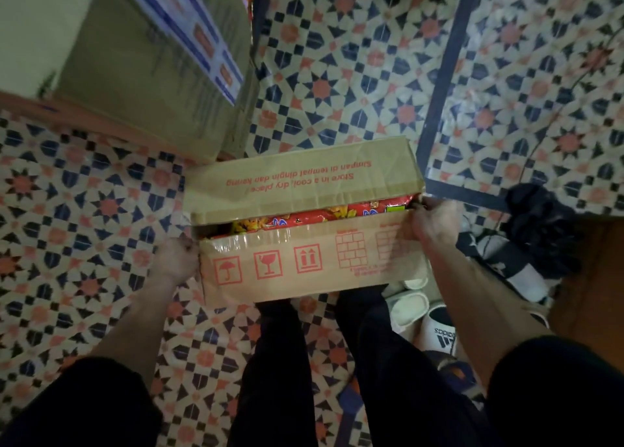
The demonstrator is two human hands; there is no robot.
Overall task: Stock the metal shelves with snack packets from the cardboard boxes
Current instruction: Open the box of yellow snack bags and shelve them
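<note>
Fingers (424, 203) of the right hand (435, 225) curl over the right end of the cardboard box (304, 264); the left hand (177, 259) grips the left end, its fingertips hidden behind the box. The box is held level over the patterned tile floor (354, 75), its flaps parted, with red snack packets (320, 215) showing in the gap. A larger carton (145, 75) stands beyond, upper left.

- Narrow slot between carton (304, 271) flaps at centre, packed with red packets (320, 215);
- carton ends taken by left hand (175, 257) and right hand (435, 225), both gripping;
- upper left barred by cardboard box (145, 75);
- open tiled floor (354, 58) upper centre, far left;
- lower right cluttered with sandals (422, 315), black bundle (540, 230)
</note>
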